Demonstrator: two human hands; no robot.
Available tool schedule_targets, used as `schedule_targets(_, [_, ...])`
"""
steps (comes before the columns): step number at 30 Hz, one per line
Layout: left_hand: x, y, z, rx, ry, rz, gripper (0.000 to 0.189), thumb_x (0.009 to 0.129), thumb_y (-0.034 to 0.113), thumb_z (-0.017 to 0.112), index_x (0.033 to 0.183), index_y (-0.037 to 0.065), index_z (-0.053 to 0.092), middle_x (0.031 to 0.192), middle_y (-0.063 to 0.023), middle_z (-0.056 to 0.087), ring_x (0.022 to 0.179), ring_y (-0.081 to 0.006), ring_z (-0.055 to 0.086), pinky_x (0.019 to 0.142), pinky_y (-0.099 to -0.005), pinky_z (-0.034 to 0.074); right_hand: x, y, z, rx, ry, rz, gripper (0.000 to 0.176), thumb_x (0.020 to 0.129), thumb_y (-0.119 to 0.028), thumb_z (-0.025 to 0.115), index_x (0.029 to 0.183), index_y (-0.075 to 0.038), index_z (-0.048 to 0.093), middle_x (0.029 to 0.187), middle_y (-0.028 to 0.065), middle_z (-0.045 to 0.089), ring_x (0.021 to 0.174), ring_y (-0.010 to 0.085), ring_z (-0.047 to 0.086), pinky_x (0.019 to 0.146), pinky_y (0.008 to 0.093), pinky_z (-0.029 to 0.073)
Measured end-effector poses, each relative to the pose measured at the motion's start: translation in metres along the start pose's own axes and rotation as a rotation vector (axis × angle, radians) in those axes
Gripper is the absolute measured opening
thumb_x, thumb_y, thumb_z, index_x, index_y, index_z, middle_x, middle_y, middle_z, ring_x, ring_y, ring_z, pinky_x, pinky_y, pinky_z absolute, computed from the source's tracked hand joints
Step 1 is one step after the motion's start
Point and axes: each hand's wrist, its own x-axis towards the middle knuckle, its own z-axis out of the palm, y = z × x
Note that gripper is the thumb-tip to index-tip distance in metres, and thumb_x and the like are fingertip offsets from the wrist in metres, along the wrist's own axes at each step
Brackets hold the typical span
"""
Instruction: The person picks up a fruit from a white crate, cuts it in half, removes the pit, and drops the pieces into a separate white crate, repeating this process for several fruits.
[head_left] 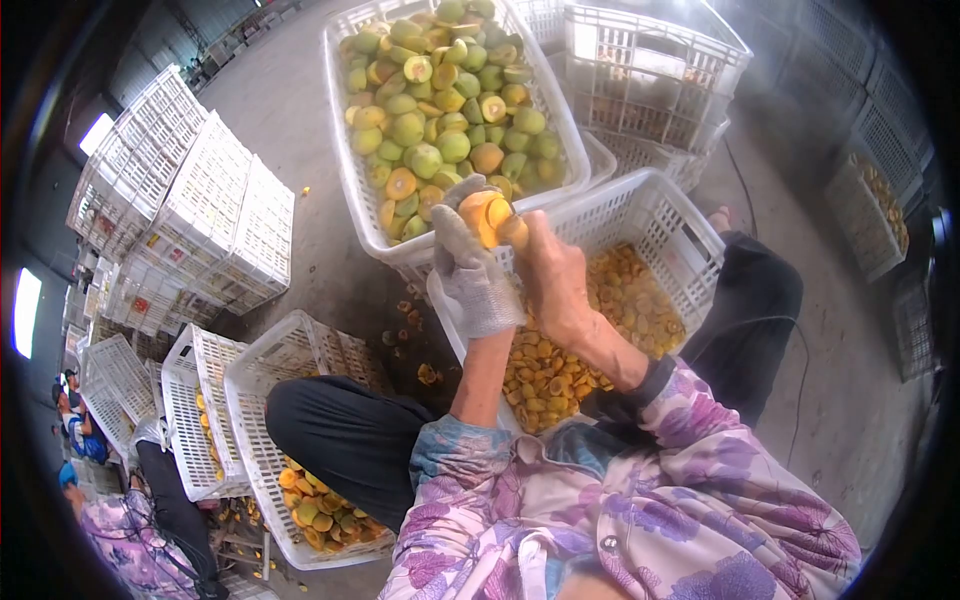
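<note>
Just over the near rim of a white crate [350, 190] of halved green-skinned fruit [425, 158], my gloved left hand [466, 270] grips an orange-fleshed fruit half [484, 214]. My bare right hand [556, 275] is closed beside it, its fingers up against the fruit. A small brownish thing shows at the right fingertips; whether it is a tool or part of the fruit I cannot make out. Below both hands, a second white crate [690, 255] holds many small orange-yellow fruit pieces [545, 385].
By my left knee, a crate [255, 440] holds more orange and green fruit pieces. White crates [190, 190] are stacked at left, others [650, 75] behind at right. Scraps [428, 374] lie on the floor. Another person [140, 530] sits at lower left. A cable [803, 370] runs along the right.
</note>
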Motion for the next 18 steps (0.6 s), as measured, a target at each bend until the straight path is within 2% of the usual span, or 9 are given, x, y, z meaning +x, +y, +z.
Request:
schedule_targets(2, [0.003, -0.011, -0.007, 0.035, -0.145, 0.305, 0.047, 0.101, 0.041, 0.038, 0.116, 0.000, 0.056, 0.108, -0.0065, 0.060, 0.097, -0.0150, 0.056, 0.087, -0.0273, 0.045, 0.000, -0.002, 0.003, 0.008, -0.019, 0.033, 0.024, 0.079, 0.005, 0.055, 0.098, -0.001, 0.042, 0.077, 0.0222, 0.059, 0.069, 0.0410, 0.060, 0.055, 0.0476, 0.046])
schedule_targets(4, [0.004, -0.014, -0.011, 0.103, -0.131, 0.325, 0.046, 0.102, 0.039, 0.038, 0.116, 0.000, 0.056, 0.109, -0.0062, 0.060, 0.098, -0.0144, 0.056, 0.088, -0.0271, 0.045, -0.001, -0.002, 0.009, 0.016, -0.045, 0.140, 0.025, 0.078, 0.006, 0.055, 0.099, 0.001, 0.042, 0.071, 0.0240, 0.058, 0.069, 0.0407, 0.060, 0.056, 0.0476, 0.046])
schedule_targets(8, [0.010, -0.029, -0.019, 0.148, -0.137, 0.370, 0.043, 0.103, 0.036, 0.037, 0.116, -0.001, 0.056, 0.110, -0.0056, 0.059, 0.098, -0.0128, 0.055, 0.088, -0.0262, 0.043, 0.000, -0.010, -0.003, 0.053, -0.126, 0.149, 0.025, 0.077, 0.006, 0.054, 0.099, 0.003, 0.042, 0.067, 0.0254, 0.058, 0.069, 0.0427, 0.060, 0.056, 0.0478, 0.045])
schedule_targets(10, [0.011, -0.029, -0.019, 0.143, -0.151, 0.367, 0.043, 0.103, 0.036, 0.037, 0.115, -0.001, 0.056, 0.109, -0.0054, 0.060, 0.097, -0.0130, 0.055, 0.087, -0.0263, 0.044, 0.001, -0.013, -0.013, 0.192, -0.251, 0.163, 0.026, 0.078, 0.004, 0.054, 0.100, 0.005, 0.042, 0.069, 0.0261, 0.059, 0.071, 0.0459, 0.059, 0.058, 0.0485, 0.045])
schedule_targets(14, [0.015, -0.027, -0.021, 0.230, -0.196, 0.314, 0.044, 0.103, 0.036, 0.036, 0.111, -0.001, 0.058, 0.105, -0.0050, 0.060, 0.094, -0.0136, 0.055, 0.084, -0.0269, 0.044, -0.003, -0.011, -0.020, 0.008, -0.325, 0.114, 0.028, 0.077, 0.003, 0.055, 0.102, 0.006, 0.041, 0.071, 0.0277, 0.058, 0.075, 0.0471, 0.058, 0.062, 0.0497, 0.045])
schedule_targets(16, [0.014, -0.027, -0.022, 0.233, -0.198, 0.318, 0.045, 0.102, 0.037, 0.037, 0.110, -0.001, 0.059, 0.104, -0.0050, 0.061, 0.093, -0.0136, 0.055, 0.084, -0.0269, 0.045, -0.007, -0.004, -0.020, -0.067, -0.385, 0.140, 0.032, 0.076, 0.002, 0.058, 0.104, 0.004, 0.041, 0.077, 0.0292, 0.059, 0.083, 0.0463, 0.058, 0.069, 0.0510, 0.044])
schedule_targets(18, [0.014, -0.028, -0.022, 0.238, -0.200, 0.324, 0.046, 0.102, 0.039, 0.037, 0.109, -0.001, 0.060, 0.104, -0.0050, 0.061, 0.092, -0.0135, 0.055, 0.083, -0.0270, 0.045, -0.009, 0.011, -0.018, 0.198, -0.402, -0.018, 0.038, 0.075, 0.000, 0.059, 0.110, 0.000, 0.043, 0.088, 0.0264, 0.061, 0.089, 0.0476, 0.056, 0.076, 0.0516, 0.043])
